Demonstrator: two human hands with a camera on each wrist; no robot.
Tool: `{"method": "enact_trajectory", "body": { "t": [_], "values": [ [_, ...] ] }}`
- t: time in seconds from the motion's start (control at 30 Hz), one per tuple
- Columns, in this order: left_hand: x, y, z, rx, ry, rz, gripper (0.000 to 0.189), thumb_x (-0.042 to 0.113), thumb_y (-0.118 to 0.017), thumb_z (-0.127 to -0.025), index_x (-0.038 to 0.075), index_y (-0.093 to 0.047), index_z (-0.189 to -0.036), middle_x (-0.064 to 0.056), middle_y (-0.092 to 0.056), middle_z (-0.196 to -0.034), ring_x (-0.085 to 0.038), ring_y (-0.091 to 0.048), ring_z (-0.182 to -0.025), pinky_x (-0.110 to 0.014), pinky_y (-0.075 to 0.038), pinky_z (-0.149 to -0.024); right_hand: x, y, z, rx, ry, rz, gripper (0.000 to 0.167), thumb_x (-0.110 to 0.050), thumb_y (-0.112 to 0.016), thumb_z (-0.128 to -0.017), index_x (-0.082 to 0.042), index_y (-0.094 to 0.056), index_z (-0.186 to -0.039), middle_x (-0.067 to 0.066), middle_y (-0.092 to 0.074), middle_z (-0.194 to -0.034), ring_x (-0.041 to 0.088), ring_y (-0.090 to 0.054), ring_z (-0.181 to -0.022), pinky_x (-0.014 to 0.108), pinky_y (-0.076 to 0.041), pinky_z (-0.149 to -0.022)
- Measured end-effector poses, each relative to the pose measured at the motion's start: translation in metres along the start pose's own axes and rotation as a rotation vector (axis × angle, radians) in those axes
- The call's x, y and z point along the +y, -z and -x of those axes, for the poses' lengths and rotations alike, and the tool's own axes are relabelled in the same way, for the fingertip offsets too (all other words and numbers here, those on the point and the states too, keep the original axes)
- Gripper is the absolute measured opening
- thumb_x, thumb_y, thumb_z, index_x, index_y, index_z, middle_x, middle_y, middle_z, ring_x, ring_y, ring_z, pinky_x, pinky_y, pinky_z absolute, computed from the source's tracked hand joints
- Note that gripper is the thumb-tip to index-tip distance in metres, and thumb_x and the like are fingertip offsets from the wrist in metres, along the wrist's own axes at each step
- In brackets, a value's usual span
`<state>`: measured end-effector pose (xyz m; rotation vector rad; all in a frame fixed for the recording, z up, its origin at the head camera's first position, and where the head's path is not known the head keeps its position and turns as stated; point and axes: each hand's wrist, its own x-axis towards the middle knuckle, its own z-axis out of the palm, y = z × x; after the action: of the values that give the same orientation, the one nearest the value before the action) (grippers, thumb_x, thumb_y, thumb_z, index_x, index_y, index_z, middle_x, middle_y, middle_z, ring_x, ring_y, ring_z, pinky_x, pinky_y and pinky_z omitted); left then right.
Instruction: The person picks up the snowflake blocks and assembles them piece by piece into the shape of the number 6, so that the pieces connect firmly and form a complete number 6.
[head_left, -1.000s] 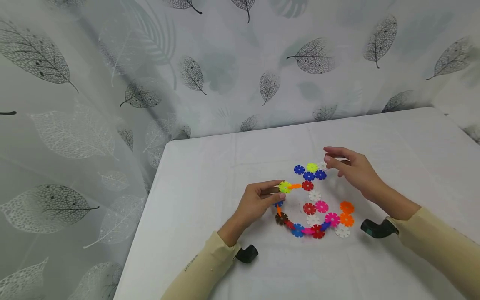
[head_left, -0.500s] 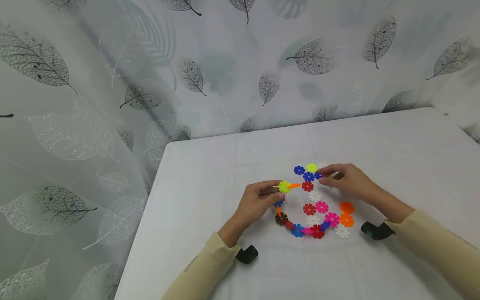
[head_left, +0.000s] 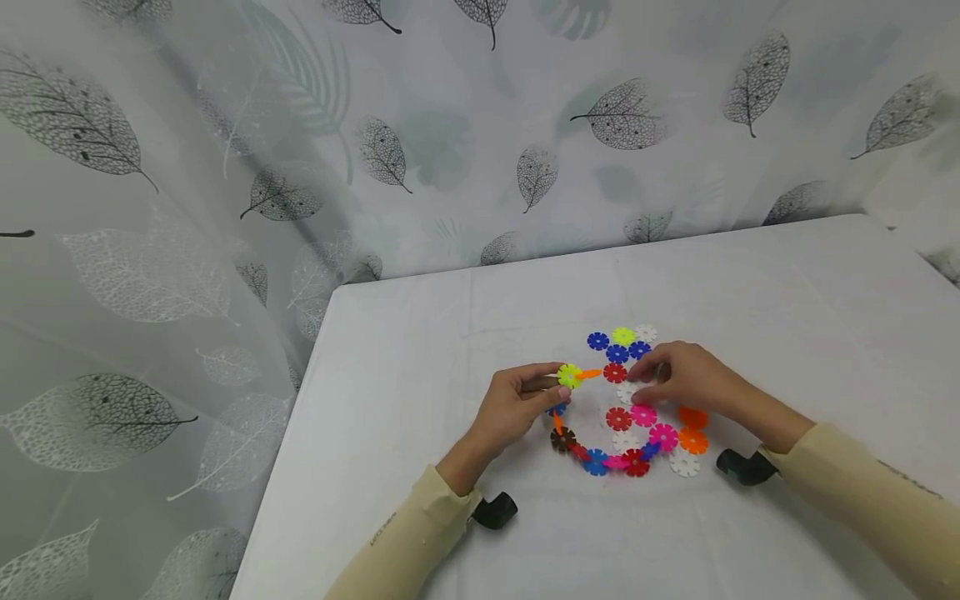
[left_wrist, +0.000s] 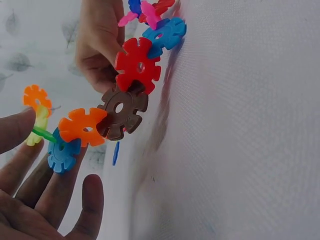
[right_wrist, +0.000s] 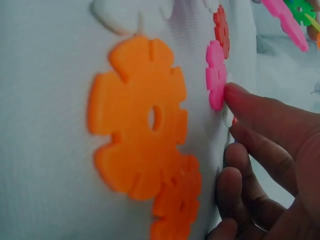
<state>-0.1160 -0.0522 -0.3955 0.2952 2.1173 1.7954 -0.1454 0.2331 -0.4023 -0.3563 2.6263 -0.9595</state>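
Note:
My left hand (head_left: 517, 400) pinches the yellow snowflake disc (head_left: 570, 375) at the end of a chain of interlocked discs. From there the chain curves through a blue disc (left_wrist: 64, 152), an orange disc (left_wrist: 82, 126), a brown disc (left_wrist: 122, 107) and a red disc (left_wrist: 137, 65). An orange disc (head_left: 590, 374) sticks out from the yellow one. My right hand (head_left: 690, 379) is low over the loose discs, thumb and index finger at the edges of a white disc (head_left: 624, 392), partly hidden. A pink disc (right_wrist: 216, 75) lies beside the thumb.
Loose blue discs (head_left: 597, 341), a yellow disc (head_left: 623, 336) and a white disc (head_left: 646, 333) lie beyond the hands. Orange discs (right_wrist: 137, 120) lie near the right wrist on the white tablecloth (head_left: 420, 333). A leaf-patterned curtain (head_left: 465, 150) hangs behind the table.
My right hand has come down and towards me, from above the far discs, past a blue disc, to the white disc. The left hand and its chain have barely moved.

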Motion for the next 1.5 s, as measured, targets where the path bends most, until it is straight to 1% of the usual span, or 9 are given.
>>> {"method": "enact_trajectory", "body": {
  "t": [0.2,0.43,0.63,1.0,1.2,1.33,1.4,1.5],
  "values": [
    [0.000,0.000,0.000,-0.004,0.000,-0.006,0.039,0.017,-0.074,-0.094,0.014,-0.068,-0.133,-0.003,-0.074,-0.113,-0.015,-0.072,-0.099,-0.030,-0.055,-0.090,-0.002,0.001,-0.001,-0.049,-0.004,-0.022,0.032,-0.021,-0.089,-0.078,-0.008,-0.077,-0.105,-0.001,-0.068,-0.091,0.019,-0.059,-0.083,0.028,-0.054,-0.068],
    [-0.002,0.001,0.000,-0.006,-0.007,-0.009,0.039,0.018,-0.074,-0.095,0.014,-0.068,-0.133,-0.003,-0.074,-0.114,-0.015,-0.072,-0.100,-0.031,-0.055,-0.091,-0.003,0.002,-0.002,-0.114,0.005,-0.052,0.032,-0.017,-0.088,-0.079,-0.006,-0.074,-0.106,0.001,-0.066,-0.090,0.019,-0.059,-0.083,0.027,-0.055,-0.069],
    [-0.002,0.001,0.000,-0.010,-0.008,-0.010,0.039,0.017,-0.074,-0.094,0.013,-0.069,-0.132,-0.003,-0.074,-0.114,-0.015,-0.072,-0.100,-0.031,-0.055,-0.090,-0.005,0.001,0.000,-0.126,0.002,-0.060,0.030,-0.015,-0.087,-0.079,-0.007,-0.073,-0.104,0.001,-0.063,-0.089,0.019,-0.058,-0.083,0.027,-0.053,-0.067],
    [-0.002,0.002,-0.001,-0.020,-0.021,-0.011,0.038,0.016,-0.074,-0.094,0.012,-0.069,-0.132,-0.003,-0.074,-0.114,-0.015,-0.072,-0.100,-0.030,-0.055,-0.090,-0.005,-0.002,0.002,-0.075,0.021,-0.044,0.029,-0.016,-0.087,-0.080,-0.007,-0.070,-0.102,0.000,-0.063,-0.091,0.018,-0.058,-0.081,0.027,-0.053,-0.067],
    [-0.004,0.002,-0.002,-0.022,-0.033,-0.013,0.038,0.017,-0.074,-0.095,0.013,-0.069,-0.132,-0.004,-0.073,-0.115,-0.016,-0.072,-0.100,-0.031,-0.055,-0.091,-0.003,-0.001,0.003,-0.058,0.034,-0.059,0.032,-0.017,-0.085,-0.083,-0.006,-0.070,-0.109,0.000,-0.063,-0.090,0.019,-0.059,-0.084,0.025,-0.053,-0.069],
    [-0.002,0.002,-0.001,-0.021,-0.031,-0.010,0.038,0.017,-0.074,-0.094,0.013,-0.069,-0.132,-0.004,-0.073,-0.116,-0.016,-0.072,-0.100,-0.030,-0.055,-0.091,-0.008,0.002,0.007,-0.004,0.061,-0.086,0.026,-0.019,-0.081,-0.087,-0.007,-0.071,-0.107,-0.001,-0.065,-0.090,0.019,-0.061,-0.085,0.026,-0.054,-0.070],
    [-0.001,0.001,-0.001,-0.021,-0.028,-0.012,0.039,0.017,-0.074,-0.094,0.013,-0.069,-0.132,-0.004,-0.073,-0.116,-0.015,-0.072,-0.100,-0.030,-0.055,-0.090,-0.011,0.003,0.010,0.035,0.075,-0.119,0.023,-0.020,-0.080,-0.088,-0.007,-0.071,-0.105,0.000,-0.067,-0.090,0.020,-0.062,-0.085,0.026,-0.055,-0.070],
    [0.001,0.001,0.000,-0.016,-0.023,-0.015,0.039,0.017,-0.075,-0.094,0.013,-0.069,-0.132,-0.003,-0.073,-0.115,-0.015,-0.072,-0.099,-0.029,-0.055,-0.090,-0.017,0.004,0.013,0.083,0.093,-0.196,0.023,-0.022,-0.080,-0.089,-0.007,-0.070,-0.104,0.001,-0.069,-0.092,0.022,-0.064,-0.086,0.028,-0.056,-0.071]
  ]
}}
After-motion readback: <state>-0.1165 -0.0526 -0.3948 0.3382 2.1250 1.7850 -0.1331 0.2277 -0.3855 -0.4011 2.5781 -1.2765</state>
